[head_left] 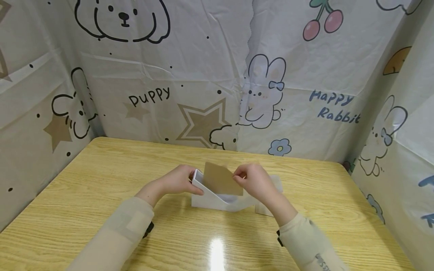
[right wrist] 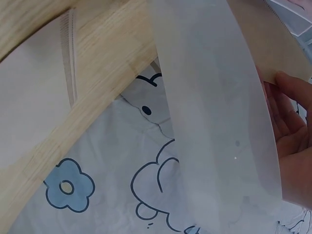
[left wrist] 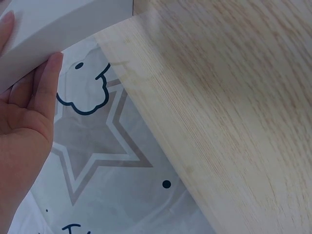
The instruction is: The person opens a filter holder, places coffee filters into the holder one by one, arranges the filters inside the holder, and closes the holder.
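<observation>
You have the job at its midpoint, by my reading: the card (head_left: 220, 180) is at the mouth of the box (head_left: 207, 199), neither settled inside nor clear of it. It tilts there, its lower edge showing against the white interior — whether it is on its way in or out, a single moment doesn't tell.

Your left hand (head_left: 178, 181) grips the tall end of the box, thumb on the near side and the other fingers round the far side, so the box is steadied. Your right hand (head_left: 255, 181) pinches the card's right edge between thumb and fingers and lets go of nothing so far.

What is done, then: the box is held above or on the counter (head_left: 169, 241) — contact is hard to judge — and the card is lined up over it. What is left with this piece is its final placing and your release of it.

A pale booklet (head_left: 265, 210) lies on the counter just right of the box, outside it and untouched; I can't tell whether it belongs to the same work. In the right wrist view a whitish panel (right wrist: 219, 126) partly blocks the card.
</observation>
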Demonstrator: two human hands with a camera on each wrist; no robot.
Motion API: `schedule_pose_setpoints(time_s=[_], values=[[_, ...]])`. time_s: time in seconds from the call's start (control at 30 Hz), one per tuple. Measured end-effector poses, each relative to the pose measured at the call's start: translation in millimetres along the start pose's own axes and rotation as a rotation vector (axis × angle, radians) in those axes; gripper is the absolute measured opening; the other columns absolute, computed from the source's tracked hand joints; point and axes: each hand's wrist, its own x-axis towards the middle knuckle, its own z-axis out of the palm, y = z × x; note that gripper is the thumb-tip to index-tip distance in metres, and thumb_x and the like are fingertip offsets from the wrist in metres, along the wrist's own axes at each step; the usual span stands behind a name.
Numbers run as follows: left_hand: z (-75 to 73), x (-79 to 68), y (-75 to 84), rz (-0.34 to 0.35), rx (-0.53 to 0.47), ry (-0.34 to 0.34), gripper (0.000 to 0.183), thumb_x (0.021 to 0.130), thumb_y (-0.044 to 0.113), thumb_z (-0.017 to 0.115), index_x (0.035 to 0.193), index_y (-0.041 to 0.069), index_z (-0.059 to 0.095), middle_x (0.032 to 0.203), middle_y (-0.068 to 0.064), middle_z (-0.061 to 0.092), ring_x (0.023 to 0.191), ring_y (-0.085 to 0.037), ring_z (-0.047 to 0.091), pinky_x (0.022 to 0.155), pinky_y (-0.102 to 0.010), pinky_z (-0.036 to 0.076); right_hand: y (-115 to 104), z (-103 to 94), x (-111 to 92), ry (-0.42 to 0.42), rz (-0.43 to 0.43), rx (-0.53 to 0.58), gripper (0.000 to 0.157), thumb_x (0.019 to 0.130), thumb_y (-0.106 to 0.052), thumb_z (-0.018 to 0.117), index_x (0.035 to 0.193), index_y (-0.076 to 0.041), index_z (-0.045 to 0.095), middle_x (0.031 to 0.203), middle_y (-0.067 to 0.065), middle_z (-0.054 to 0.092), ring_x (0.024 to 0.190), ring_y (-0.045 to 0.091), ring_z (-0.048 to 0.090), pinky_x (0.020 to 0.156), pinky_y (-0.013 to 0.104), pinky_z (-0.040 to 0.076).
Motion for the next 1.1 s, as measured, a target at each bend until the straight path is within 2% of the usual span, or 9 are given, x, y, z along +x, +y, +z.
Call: schedule_pose_setpoints(time_s=[0.43, 1.1], values=[[-0.9, -0.7, -1.9, 0.020, 0.000, -0.011, 0.028, 0.076, 0.016, 0.078, 0.098, 0.006, 0.064, 0.091, -0.003, 0.069, 0.079, -0.011, 0.063, 0.071, -0.026, 0.051, -1, 17.2, 2, -0.021, 0.022, -0.036, 0.006, 0.085, -0.010, 0.066, 0.082, -0.009, 0.071, 0.076, 0.000, 0.069, 0.068, 0.009, 0.058, 0.060, 0.024, 0.046], [-0.4, -2.0, 1.2, 0.015, 0.000, 0.000, 0.028, 0.075, 0.015, 0.078, 0.097, 0.005, 0.064, 0.091, -0.005, 0.069, 0.078, -0.010, 0.062, 0.070, -0.024, 0.051, -1, 29.1, 3, -0.033, -0.022, -0.036, 0.007, 0.084, -0.009, 0.067, 0.078, -0.009, 0.070, 0.075, 0.000, 0.069, 0.068, 0.008, 0.059, 0.061, 0.024, 0.048]])
